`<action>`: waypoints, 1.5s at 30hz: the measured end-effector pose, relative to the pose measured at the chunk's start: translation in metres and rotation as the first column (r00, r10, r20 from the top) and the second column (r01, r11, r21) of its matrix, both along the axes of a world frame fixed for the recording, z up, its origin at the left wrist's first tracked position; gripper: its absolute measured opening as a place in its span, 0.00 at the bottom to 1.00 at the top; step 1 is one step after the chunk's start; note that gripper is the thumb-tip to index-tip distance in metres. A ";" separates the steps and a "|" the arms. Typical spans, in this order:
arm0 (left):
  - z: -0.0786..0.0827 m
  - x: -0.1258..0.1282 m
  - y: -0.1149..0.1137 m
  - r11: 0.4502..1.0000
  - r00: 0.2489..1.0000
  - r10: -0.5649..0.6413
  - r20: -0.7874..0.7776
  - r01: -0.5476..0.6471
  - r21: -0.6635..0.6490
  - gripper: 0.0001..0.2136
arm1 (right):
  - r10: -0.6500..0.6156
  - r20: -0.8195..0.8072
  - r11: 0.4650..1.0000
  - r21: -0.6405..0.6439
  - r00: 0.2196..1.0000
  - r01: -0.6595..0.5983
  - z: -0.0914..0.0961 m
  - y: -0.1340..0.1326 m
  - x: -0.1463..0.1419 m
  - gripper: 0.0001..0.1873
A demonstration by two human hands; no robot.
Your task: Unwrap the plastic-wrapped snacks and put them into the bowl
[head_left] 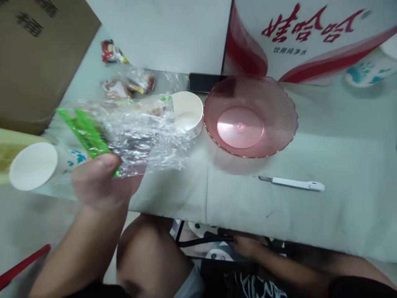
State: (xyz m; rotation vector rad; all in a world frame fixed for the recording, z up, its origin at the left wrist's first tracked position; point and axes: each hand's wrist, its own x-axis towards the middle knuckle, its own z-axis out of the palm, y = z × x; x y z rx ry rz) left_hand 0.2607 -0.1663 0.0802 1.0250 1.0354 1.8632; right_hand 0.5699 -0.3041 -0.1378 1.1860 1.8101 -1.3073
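My left hand (102, 178) is raised over the left part of the table, closed on a crinkled clear plastic bag (145, 136) with bright green edging. The thumb presses the green strip, and the bag hangs partly over a white paper cup (187, 114). Below the table edge, my right hand (246, 247) is closed around the end of a black strap (204, 240), beside a panda-print item (198, 249). Its fingertips are dim and partly hidden. A pink ribbed clear bowl (240, 126) stands mid-table, and a white utility knife (293, 183) lies in front of it.
White-and-red water carton (310, 45) and a white panel (164, 33) line the back. A brown cardboard box (40, 62) stands at left. Paper cups stand at far right (366, 74) and tilted at left (34, 165). Small snack packets (116, 87) lie behind the bag.
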 end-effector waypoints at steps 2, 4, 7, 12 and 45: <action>0.005 0.016 -0.011 0.999 0.998 -0.039 -0.044 0.040 0.020 0.36 | 0.076 -0.007 0.997 0.026 0.997 -0.075 0.003 0.004 -0.003 0.15; 0.005 0.032 -0.028 0.997 0.996 -0.071 -0.048 0.071 0.009 0.35 | 0.112 -0.008 0.990 0.087 0.994 -0.110 0.014 0.003 -0.003 0.17; 0.000 0.053 -0.056 0.981 0.991 -0.131 0.005 0.131 -0.140 0.31 | 0.155 -0.076 0.977 0.161 0.985 -0.141 0.051 0.004 0.003 0.24; -0.022 0.075 -0.055 0.785 0.874 -0.395 0.282 0.481 -0.390 0.25 | 0.024 -0.659 0.980 0.163 0.752 0.111 0.147 0.047 0.014 0.09; -0.101 0.090 -0.033 0.754 0.948 -0.316 0.043 0.278 -0.595 0.32 | -0.013 -0.497 0.195 0.850 0.867 0.490 0.116 0.143 0.064 0.19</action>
